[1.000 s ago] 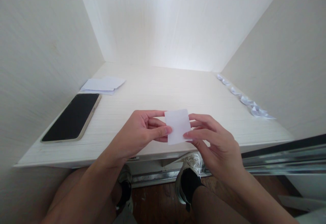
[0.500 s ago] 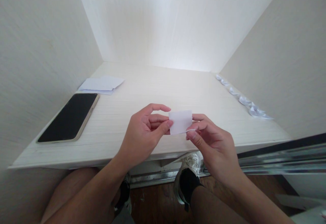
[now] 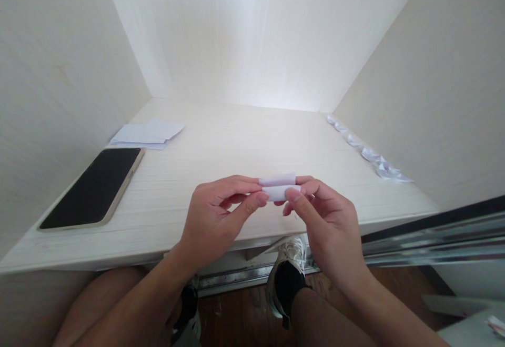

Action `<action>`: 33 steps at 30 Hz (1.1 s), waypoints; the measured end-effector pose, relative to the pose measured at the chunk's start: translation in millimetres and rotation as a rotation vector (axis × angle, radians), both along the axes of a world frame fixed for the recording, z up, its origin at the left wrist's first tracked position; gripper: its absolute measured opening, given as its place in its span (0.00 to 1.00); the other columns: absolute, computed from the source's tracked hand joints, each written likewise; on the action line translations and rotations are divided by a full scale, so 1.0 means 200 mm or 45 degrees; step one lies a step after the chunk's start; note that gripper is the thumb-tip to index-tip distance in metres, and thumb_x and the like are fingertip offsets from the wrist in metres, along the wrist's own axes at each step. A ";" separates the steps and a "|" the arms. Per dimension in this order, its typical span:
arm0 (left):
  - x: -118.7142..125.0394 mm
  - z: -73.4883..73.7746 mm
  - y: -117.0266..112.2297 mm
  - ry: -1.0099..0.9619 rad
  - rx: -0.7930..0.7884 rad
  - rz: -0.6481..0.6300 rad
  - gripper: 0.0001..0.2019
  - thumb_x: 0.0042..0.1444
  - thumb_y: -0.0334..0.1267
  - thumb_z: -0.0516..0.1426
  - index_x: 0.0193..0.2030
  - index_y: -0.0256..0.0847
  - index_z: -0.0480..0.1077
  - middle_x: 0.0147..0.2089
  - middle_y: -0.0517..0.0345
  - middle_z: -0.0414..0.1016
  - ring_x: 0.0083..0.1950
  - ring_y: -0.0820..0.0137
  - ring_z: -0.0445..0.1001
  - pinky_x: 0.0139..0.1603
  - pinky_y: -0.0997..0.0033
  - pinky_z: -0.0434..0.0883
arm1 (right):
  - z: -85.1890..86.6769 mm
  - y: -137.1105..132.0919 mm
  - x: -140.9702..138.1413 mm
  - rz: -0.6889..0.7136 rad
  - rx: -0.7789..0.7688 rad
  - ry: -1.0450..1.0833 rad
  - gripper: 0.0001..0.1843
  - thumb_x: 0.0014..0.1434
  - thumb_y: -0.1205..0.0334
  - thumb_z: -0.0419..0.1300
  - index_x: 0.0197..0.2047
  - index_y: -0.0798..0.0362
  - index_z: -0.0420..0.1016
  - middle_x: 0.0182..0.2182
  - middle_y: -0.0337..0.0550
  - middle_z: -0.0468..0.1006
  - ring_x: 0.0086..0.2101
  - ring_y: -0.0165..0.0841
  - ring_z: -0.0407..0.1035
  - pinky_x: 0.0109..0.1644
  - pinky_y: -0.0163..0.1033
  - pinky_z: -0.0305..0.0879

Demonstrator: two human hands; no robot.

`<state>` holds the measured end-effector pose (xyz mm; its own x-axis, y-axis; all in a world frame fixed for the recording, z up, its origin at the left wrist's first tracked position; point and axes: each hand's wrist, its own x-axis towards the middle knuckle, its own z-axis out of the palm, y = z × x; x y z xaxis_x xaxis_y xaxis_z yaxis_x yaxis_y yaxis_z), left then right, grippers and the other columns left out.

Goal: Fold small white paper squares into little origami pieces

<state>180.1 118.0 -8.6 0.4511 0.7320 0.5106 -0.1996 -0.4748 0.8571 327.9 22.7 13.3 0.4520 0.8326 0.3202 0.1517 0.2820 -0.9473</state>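
Note:
A small piece of white paper (image 3: 279, 193) is held in the air above the front edge of the white desk (image 3: 236, 141). Its lower part is bent up over the rest, leaving a strip of the back layer showing above. My left hand (image 3: 221, 210) pinches its left end between thumb and fingers. At the right end, my right hand (image 3: 329, 220) grips it, with the thumb pressed on the front layer and the fingers behind.
A stack of white paper sheets (image 3: 145, 134) lies at the back left, behind a smartphone (image 3: 92, 188) with a dark screen. Several small folded white paper pieces (image 3: 371, 155) line the right wall. Panels enclose the desk on three sides.
The paper's lower edge has been folded upward, so the flat piece now looks like a narrow doubled strip. My left index finger has come down onto it. The view has shifted slightly.

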 end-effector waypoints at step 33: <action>-0.04 0.08 0.01 0.081 -0.383 -0.115 0.05 0.54 0.31 0.70 0.39 0.43 0.85 0.30 0.59 0.86 0.27 0.68 0.85 0.29 0.77 0.84 | 0.02 -0.03 -0.01 -0.109 -0.097 -0.108 0.08 0.59 0.64 0.70 0.43 0.48 0.81 0.27 0.35 0.78 0.27 0.29 0.71 0.30 0.35 0.69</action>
<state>172.1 119.4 6.6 0.5451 0.8014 0.2460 -0.1710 -0.1810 0.9685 325.5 16.0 17.4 0.4960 0.8157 0.2975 0.2527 0.1922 -0.9483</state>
